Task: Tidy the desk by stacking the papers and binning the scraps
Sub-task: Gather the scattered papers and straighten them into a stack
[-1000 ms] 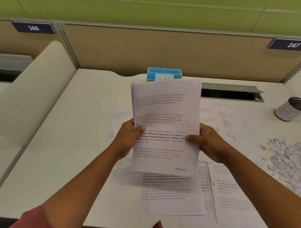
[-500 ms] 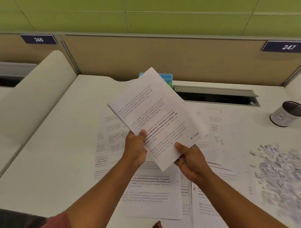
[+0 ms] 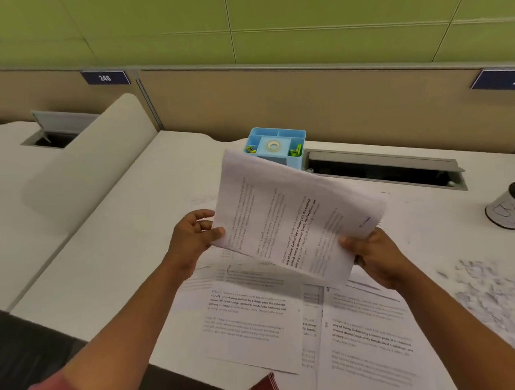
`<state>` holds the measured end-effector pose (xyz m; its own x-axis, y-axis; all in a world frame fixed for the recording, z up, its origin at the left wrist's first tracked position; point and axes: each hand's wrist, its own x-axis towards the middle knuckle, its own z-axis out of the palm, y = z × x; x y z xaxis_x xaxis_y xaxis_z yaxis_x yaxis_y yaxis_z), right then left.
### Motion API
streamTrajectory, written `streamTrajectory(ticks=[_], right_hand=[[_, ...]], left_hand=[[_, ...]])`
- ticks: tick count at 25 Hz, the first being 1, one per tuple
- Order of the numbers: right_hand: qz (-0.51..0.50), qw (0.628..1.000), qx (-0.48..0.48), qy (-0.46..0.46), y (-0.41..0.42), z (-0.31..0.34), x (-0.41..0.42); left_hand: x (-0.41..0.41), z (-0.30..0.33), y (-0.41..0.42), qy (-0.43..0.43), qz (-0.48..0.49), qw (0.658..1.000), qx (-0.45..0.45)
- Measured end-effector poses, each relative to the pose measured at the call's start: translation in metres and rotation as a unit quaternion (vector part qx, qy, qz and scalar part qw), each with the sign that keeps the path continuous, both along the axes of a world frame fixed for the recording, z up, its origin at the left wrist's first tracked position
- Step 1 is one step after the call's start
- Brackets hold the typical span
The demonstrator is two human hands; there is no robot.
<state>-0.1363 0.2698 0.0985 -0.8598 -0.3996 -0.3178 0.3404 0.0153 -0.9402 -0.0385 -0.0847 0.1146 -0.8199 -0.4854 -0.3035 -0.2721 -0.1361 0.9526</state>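
Observation:
A stack of printed papers (image 3: 295, 217) hangs above the desk, turned sideways so its text lines run up and down. My right hand (image 3: 372, 256) grips its lower right corner, thumb on top. My left hand (image 3: 193, 238) touches the stack's left corner with thumb and loosely spread fingers. More printed sheets (image 3: 255, 320) lie spread on the white desk (image 3: 101, 258) below. A heap of white paper scraps (image 3: 493, 291) lies at the right.
A blue desk organiser (image 3: 278, 146) with tape and clips stands at the back. Beside it is an open cable slot (image 3: 381, 170). A small white can (image 3: 510, 208) sits at the far right. A beige divider (image 3: 83, 160) bounds the left.
The stack has been rotated clockwise from upright to sideways. My right hand moved to its right corner, and my left hand loosened from a grip to a light touch at the left corner.

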Motion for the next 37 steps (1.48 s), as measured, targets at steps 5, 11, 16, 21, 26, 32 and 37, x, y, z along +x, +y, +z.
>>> streamTrajectory(ticks=[5,11,16,21,26,32,37], right_hand=[[0.028,0.990,0.108,0.089,0.003,0.000,0.003],[-0.036,0.990,0.099,0.093,-0.004,-0.018,0.012],[-0.025,0.992,0.115,0.054,-0.017,-0.033,0.019],[-0.038,0.991,0.103,0.071,-0.026,-0.028,0.015],[-0.035,0.993,0.104,0.049,-0.026,-0.039,0.016],[-0.029,0.994,0.091,0.043,-0.026,-0.048,0.016],[-0.017,0.995,0.094,0.033,-0.025,-0.050,0.013]], left_hand=[[-0.008,-0.007,0.014,0.019,-0.057,0.993,-0.104],[-0.007,-0.027,0.044,0.066,0.033,0.986,-0.148],[-0.009,-0.050,0.056,-0.020,0.025,0.998,-0.050],[-0.008,-0.049,0.054,0.010,0.070,0.997,-0.039],[-0.004,-0.068,0.060,-0.040,0.041,0.998,-0.038],[0.004,-0.085,0.060,-0.053,0.052,0.996,-0.045],[0.007,-0.095,0.055,-0.049,0.048,0.997,-0.042]])
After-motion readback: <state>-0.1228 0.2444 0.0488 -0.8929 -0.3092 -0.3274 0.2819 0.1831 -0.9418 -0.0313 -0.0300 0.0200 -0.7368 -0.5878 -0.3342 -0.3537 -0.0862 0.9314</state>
